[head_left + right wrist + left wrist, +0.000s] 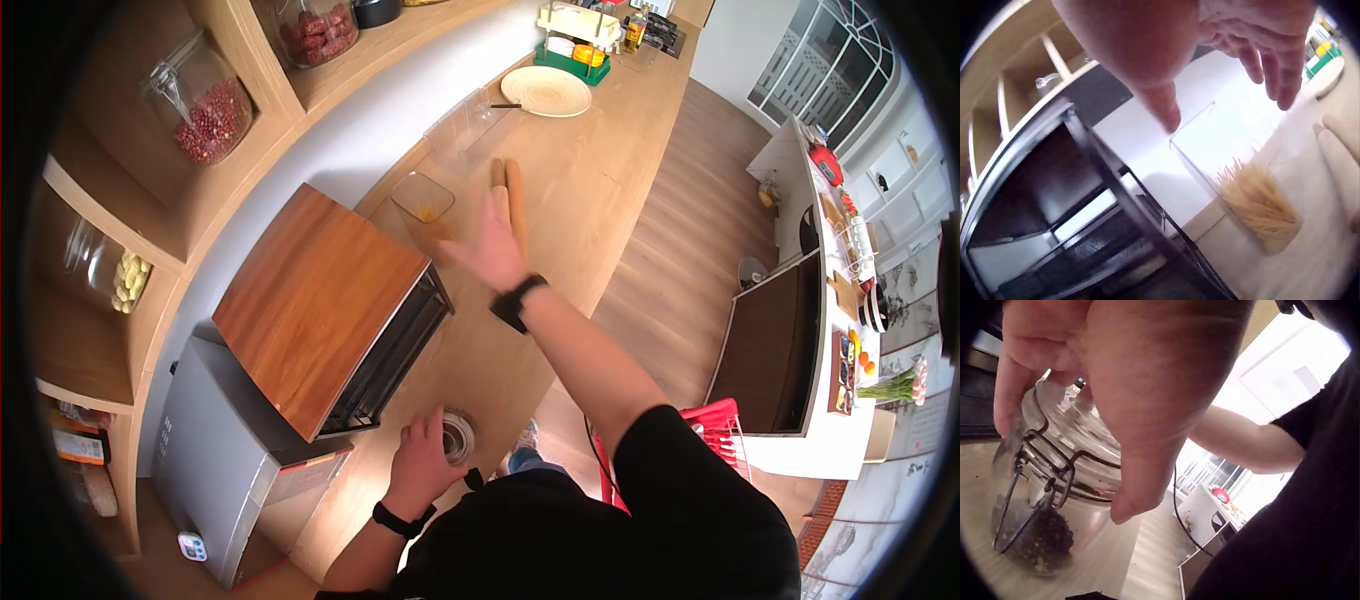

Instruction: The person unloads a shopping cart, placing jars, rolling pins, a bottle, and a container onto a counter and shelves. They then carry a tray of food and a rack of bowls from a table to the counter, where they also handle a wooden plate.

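Observation:
A glass jar with a wire clasp and dark contents [1044, 540] stands on the wooden counter, gripped around its lid by my left hand [422, 468], thumb on one side and fingers on the other. My right hand [490, 245] is stretched out over the counter with fingers spread, holding nothing. Beside it is a clear container [424, 200] with yellow sticks like dry noodles [1259, 203] inside. In the right wrist view the thumb is near the container's rim; whether it touches is unclear. Two wooden rolling pins [514, 190] lie just beyond the hand.
A wood-topped black rack [325, 300] and a grey appliance [205, 450] stand at the left. Farther along the counter are a transparent holder [468, 125], a round woven plate [546, 91] and a green-based rack [575, 64]. Shelves with jars [212, 120] line the wall.

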{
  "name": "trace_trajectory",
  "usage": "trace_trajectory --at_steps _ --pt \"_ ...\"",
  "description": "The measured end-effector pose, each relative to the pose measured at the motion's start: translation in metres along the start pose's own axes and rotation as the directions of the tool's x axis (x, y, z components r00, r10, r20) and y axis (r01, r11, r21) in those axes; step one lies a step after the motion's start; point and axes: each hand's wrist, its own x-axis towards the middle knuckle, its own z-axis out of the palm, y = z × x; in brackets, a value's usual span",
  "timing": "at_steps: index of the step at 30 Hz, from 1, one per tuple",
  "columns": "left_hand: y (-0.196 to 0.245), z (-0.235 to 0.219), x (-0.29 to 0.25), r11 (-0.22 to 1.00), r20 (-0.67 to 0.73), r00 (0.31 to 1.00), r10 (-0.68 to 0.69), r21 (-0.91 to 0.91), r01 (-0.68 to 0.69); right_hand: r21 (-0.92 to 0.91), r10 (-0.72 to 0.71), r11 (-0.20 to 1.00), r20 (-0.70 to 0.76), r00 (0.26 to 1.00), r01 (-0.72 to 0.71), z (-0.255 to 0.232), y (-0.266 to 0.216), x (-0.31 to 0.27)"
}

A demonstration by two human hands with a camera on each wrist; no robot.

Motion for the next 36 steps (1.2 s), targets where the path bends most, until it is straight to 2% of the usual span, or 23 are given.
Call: trace_trajectory --at_steps 1,2,3,5,7,8,10,11,13,15,17,18,19,20,21,22,24,25,27,28,29,30,36 --pt "0.000 0.000 0.001 1.000 0.007 1.000 0.003 -0.009 -0.003 0.040 -0.004 0.999 -0.025 1.000 0.005 -0.022 -0.002 -0.022" --pt "0.000 -0.001 0.004 0.997 -0.020 1.000 0.013 -0.075 -0.014 0.000 0.040 0.999 0.194 0.980 -0.041 -0.047 -0.008 -0.044" --pt "0.000 -0.001 0.006 0.990 -0.044 0.999 0.020 -0.139 -0.026 -0.048 0.095 0.995 0.401 0.911 -0.082 -0.067 -0.013 -0.072" --pt "-0.003 0.005 0.012 0.984 -0.064 0.996 0.064 -0.164 -0.074 0.062 -0.127 0.992 0.596 0.793 0.113 -0.080 -0.010 -0.130" --pt "0.000 0.008 0.020 0.975 -0.087 0.990 0.108 -0.183 -0.122 0.174 -0.358 0.934 0.498 0.790 0.313 -0.088 -0.022 -0.167" --pt "0.004 0.008 0.025 0.971 -0.102 0.989 0.111 -0.202 -0.130 0.169 -0.354 0.935 0.500 0.790 0.311 -0.088 -0.019 -0.174" --pt "0.008 0.010 0.030 0.965 -0.121 0.986 0.117 -0.220 -0.142 0.179 -0.233 0.972 0.612 0.756 0.154 -0.081 -0.005 -0.184" --pt "0.008 0.012 0.032 0.962 -0.149 0.979 0.137 -0.214 -0.167 0.179 -0.235 0.971 0.610 0.757 0.157 -0.079 -0.001 -0.175" --pt "0.006 0.017 0.033 0.961 -0.179 0.971 0.157 -0.198 -0.192 0.074 0.083 0.988 0.489 0.868 -0.137 -0.074 0.010 -0.135" --pt "0.004 0.017 0.035 0.947 -0.135 0.979 0.151 -0.265 -0.183 -0.027 0.057 0.998 0.327 0.943 -0.051 -0.059 0.016 -0.093" --pt "0.005 0.005 0.027 0.933 -0.175 0.969 0.175 -0.286 -0.220 -0.026 -0.107 0.993 0.186 0.977 0.114 -0.049 0.010 -0.052" --pt "0.004 0.001 0.023 0.912 -0.212 0.958 0.194 -0.320 -0.256 -0.019 -0.111 0.993 0.177 0.978 0.116 -0.041 0.005 -0.031" --pt "-0.005 0.003 0.021 0.915 -0.215 0.957 0.195 -0.311 -0.256 -0.067 -0.053 0.995 0.211 0.976 0.068 -0.032 0.000 -0.011" --pt "-0.024 0.008 0.018 0.841 -0.209 0.973 0.094 -0.507 -0.190 -0.116 0.008 0.993 0.245 0.970 0.022 -0.025 -0.004 0.005" --pt "-0.045 0.013 0.015 0.724 -0.183 0.983 -0.004 -0.679 -0.123 -0.109 0.004 0.994 0.241 0.970 0.023 -0.019 -0.006 0.019" --pt "-0.070 0.016 0.010 0.729 -0.184 0.983 -0.006 -0.674 -0.122 -0.103 0.048 0.995 0.289 0.956 -0.019 -0.014 -0.009 0.030" --pt "-0.120 0.025 -0.003 0.921 0.052 0.993 -0.103 -0.372 0.116 -0.091 0.086 0.994 0.335 0.938 -0.059 0.000 -0.011 0.044" --pt "-0.139 0.040 -0.011 0.922 0.048 0.993 -0.109 -0.369 0.119 -0.106 0.102 0.992 0.345 0.933 -0.070 0.010 -0.008 0.049" --pt "-0.166 0.067 -0.026 0.998 0.053 0.997 0.049 -0.037 -0.047 -0.116 0.116 0.990 0.358 0.927 -0.079 0.021 -0.009 0.057" --pt "-0.162 0.068 -0.030 0.998 0.052 0.998 0.044 -0.038 -0.042 -0.118 0.107 0.991 0.425 0.899 -0.062 0.024 -0.011 0.061" --pt "-0.148 0.068 -0.036 0.999 0.097 0.995 0.009 0.048 -0.014 -0.122 0.099 0.992 0.491 0.865 -0.044 0.026 -0.012 0.063" --pt "-0.140 0.071 -0.041 0.991 0.141 0.990 -0.028 0.132 0.009 -0.123 0.098 0.992 0.498 0.861 -0.042 0.029 -0.013 0.063" --pt "-0.141 0.080 -0.038 0.994 0.159 0.983 -0.089 0.070 0.079 -0.060 0.095 0.995 0.520 0.849 -0.074 0.032 -0.018 0.075"
